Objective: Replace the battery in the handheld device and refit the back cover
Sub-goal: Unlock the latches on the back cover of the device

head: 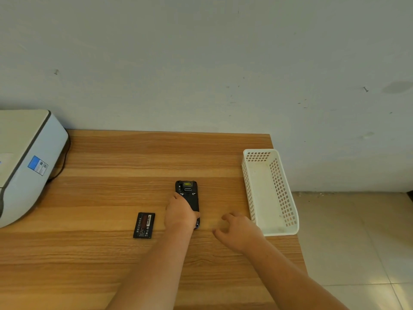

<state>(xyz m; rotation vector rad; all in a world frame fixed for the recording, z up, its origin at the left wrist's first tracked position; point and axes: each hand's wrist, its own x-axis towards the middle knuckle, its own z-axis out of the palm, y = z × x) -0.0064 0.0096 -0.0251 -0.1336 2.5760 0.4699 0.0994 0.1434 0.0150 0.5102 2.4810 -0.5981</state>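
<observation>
Head view, left hand (178, 214) on handheld device (187, 193)

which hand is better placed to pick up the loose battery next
Left, probably. The left hand rests on the black handheld device, right beside the flat black rectangular battery; the right hand hovers on the device's far side.
</observation>
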